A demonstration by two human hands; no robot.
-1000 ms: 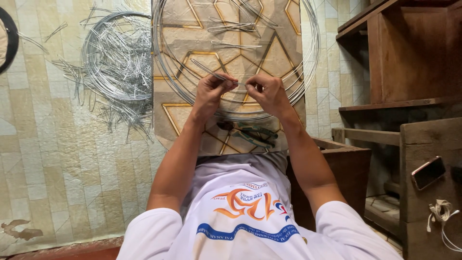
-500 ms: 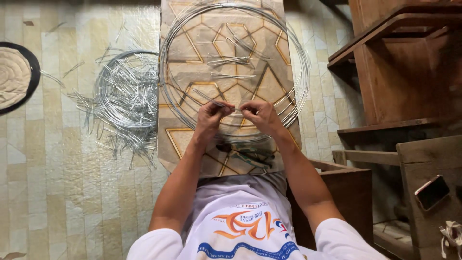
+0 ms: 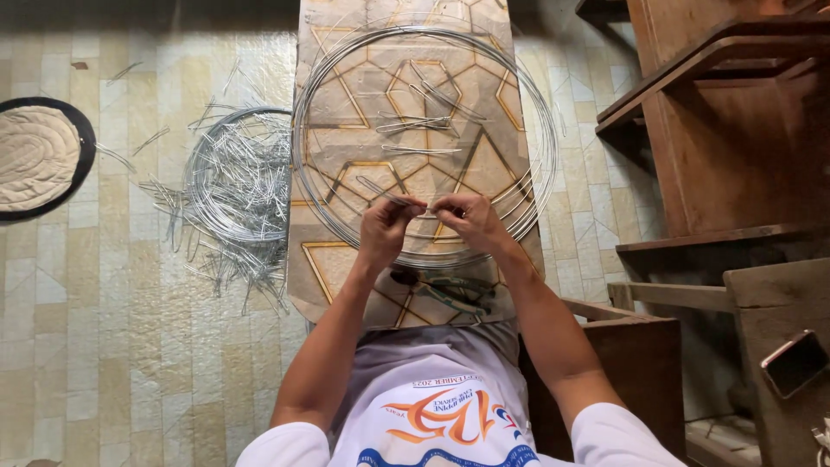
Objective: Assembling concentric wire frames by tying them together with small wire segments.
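Left hand [image 3: 386, 227] and right hand [image 3: 467, 218] sat close together over the near arc of the wire coil [image 3: 424, 138], fingertips pinched narrow on a short wire piece [image 3: 430, 210] held between them — both closed on it, thumbs pressing inward. The piece lay level, just above the coil's near strands; whether it touched them could not be told.

Judgement on doing this well: keep both pinches near the ends of the piece so it bends evenly, hold the wrists steady, and work clear of the coil so no loop snags.

Coil: many turns of thin bright metal wire, round, springy-looking, lying flat on the patterned board [image 3: 346, 277] — tan surface with hexagon lines, serving as a worktop on the lap. A few cut pieces [image 3: 415, 130] lay loose inside the ring. Pliers [image 3: 450, 294], dark-handled, rested on the board's near edge, just below the hands.

To the left, on the tiled floor [image 3: 104, 329], a second smaller coil with a heap of cut wire lengths [image 3: 238, 199], scattered and glinting. Further left, a round quilted mat [image 3: 35, 157]. Wooden shelving [image 3: 735, 130] stood on the right.
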